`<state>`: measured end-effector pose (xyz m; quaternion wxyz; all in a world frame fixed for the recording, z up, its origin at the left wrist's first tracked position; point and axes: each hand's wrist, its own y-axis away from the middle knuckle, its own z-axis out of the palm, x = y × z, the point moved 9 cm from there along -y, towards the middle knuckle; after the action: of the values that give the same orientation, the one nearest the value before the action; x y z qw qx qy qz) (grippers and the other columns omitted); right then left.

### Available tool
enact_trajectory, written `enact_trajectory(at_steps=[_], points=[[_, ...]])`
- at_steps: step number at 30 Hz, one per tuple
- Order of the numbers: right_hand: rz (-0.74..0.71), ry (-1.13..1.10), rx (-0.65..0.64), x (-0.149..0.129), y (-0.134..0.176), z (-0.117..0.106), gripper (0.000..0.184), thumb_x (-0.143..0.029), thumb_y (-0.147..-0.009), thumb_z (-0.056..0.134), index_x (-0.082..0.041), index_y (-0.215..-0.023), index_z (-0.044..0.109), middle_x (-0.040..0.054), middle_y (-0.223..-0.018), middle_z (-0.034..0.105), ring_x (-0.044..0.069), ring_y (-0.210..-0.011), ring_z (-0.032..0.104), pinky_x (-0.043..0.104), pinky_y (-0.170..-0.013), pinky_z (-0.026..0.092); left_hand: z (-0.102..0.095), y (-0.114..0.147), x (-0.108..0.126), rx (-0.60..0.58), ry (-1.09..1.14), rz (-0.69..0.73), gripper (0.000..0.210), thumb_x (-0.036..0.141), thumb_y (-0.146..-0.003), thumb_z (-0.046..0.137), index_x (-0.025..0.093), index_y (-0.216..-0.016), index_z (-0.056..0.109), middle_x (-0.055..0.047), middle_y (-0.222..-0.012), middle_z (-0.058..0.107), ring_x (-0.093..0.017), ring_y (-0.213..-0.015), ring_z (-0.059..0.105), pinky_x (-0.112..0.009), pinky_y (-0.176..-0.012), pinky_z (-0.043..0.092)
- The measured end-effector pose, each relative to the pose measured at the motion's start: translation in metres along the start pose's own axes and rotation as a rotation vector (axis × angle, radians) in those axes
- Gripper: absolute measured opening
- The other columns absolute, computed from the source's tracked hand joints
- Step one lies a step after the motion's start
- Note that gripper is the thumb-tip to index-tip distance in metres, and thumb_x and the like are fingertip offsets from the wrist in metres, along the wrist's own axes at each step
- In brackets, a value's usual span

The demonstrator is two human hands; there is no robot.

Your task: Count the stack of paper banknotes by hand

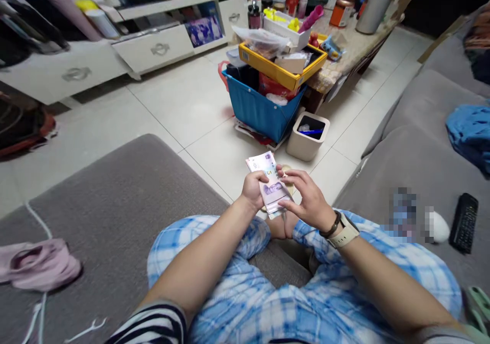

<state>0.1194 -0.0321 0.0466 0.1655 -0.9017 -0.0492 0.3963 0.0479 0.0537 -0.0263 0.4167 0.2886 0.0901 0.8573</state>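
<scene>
A stack of banknotes [268, 180], pink and purple, is held above my knees in the head view. My left hand [253, 190] grips the stack from the left, thumb across its face. My right hand [308, 197] touches the stack's right edge with its fingertips, a watch with a pale strap on its wrist. I sit on a grey sofa [115, 216] in blue checked trousers.
A small beige bin [307, 136] stands on the tiled floor ahead, beside a blue crate [260, 110] topped by a yellow tray [281, 71]. A cluttered table [344, 48] is behind. A black remote [464, 222] and blue cloth [469, 132] lie at right, pink cloth [38, 265] at left.
</scene>
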Motion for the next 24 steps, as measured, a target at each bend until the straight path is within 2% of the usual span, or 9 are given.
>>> enact_trajectory(at_steps=[2, 6, 8, 12, 15, 20, 24], points=[[-0.096, 0.086, -0.075, -0.007, -0.002, 0.003, 0.059, -0.051, -0.085, 0.065, -0.023, -0.135, 0.050, 0.0171, -0.144, 0.045, 0.033, -0.133, 0.044, 0.054, -0.108, 0.041, 0.000, 0.000, -0.003, 0.015, -0.036, -0.006, 0.081, 0.003, -0.045, 0.048, 0.013, -0.124, 0.061, -0.005, -0.083, 0.069, -0.023, -0.079, 0.069, -0.045, -0.086, 0.056], [-0.143, 0.193, -0.148, -0.003, -0.003, 0.006, 0.084, -0.064, -0.080, 0.065, -0.022, -0.147, 0.038, 0.0190, -0.155, 0.031, 0.038, -0.141, 0.034, 0.059, -0.111, 0.035, -0.007, -0.001, -0.011, 0.061, -0.095, -0.042, 0.080, 0.001, -0.044, 0.048, 0.011, -0.122, 0.062, -0.006, -0.086, 0.071, -0.024, -0.080, 0.069, -0.044, -0.084, 0.056], [-0.194, 0.218, -0.189, -0.006, -0.001, 0.011, 0.081, -0.066, -0.079, 0.065, -0.024, -0.145, 0.042, 0.0173, -0.155, 0.033, 0.038, -0.143, 0.031, 0.060, -0.112, 0.032, -0.009, -0.002, -0.011, 0.073, -0.109, -0.037, 0.078, 0.001, -0.044, 0.048, 0.011, -0.120, 0.063, -0.005, -0.083, 0.070, -0.024, -0.079, 0.069, -0.043, -0.083, 0.056], [-0.275, 0.220, -0.230, -0.013, 0.004, 0.021, 0.058, -0.058, -0.087, 0.060, -0.024, -0.134, 0.053, 0.0149, -0.149, 0.045, 0.034, -0.144, 0.032, 0.058, -0.112, 0.031, -0.008, -0.005, -0.005, 0.067, -0.105, -0.009, 0.077, 0.003, -0.044, 0.047, 0.012, -0.119, 0.064, -0.004, -0.079, 0.068, -0.025, -0.082, 0.069, -0.043, -0.083, 0.056], [-0.249, 0.183, -0.203, -0.012, 0.001, 0.019, 0.065, -0.060, -0.085, 0.062, -0.022, -0.137, 0.051, 0.0172, -0.149, 0.045, 0.034, -0.142, 0.035, 0.057, -0.112, 0.033, -0.009, -0.005, -0.008, 0.060, -0.131, -0.024, 0.071, 0.003, -0.044, 0.047, 0.011, -0.113, 0.066, -0.004, -0.076, 0.067, -0.025, -0.080, 0.068, -0.042, -0.082, 0.055], [-0.134, 0.170, -0.157, 0.003, -0.005, 0.008, 0.088, -0.068, -0.082, 0.058, -0.019, -0.151, 0.032, 0.0207, -0.153, 0.037, 0.035, -0.142, 0.035, 0.057, -0.113, 0.033, -0.017, 0.000, -0.044, 0.041, -0.297, -0.144, 0.045, 0.005, -0.044, 0.048, 0.009, -0.084, 0.067, -0.006, -0.065, 0.064, -0.021, -0.060, 0.061, -0.036, -0.065, 0.052], [-0.136, 0.281, -0.212, 0.005, -0.002, 0.013, 0.107, -0.080, -0.073, 0.058, -0.018, -0.154, 0.026, 0.0224, -0.156, 0.032, 0.039, -0.144, 0.030, 0.063, -0.115, 0.023, -0.022, 0.002, -0.059, 0.052, -0.314, -0.195, 0.050, 0.004, -0.045, 0.050, 0.011, -0.092, 0.065, -0.005, -0.063, 0.063, -0.022, -0.057, 0.062, -0.035, -0.060, 0.050]])
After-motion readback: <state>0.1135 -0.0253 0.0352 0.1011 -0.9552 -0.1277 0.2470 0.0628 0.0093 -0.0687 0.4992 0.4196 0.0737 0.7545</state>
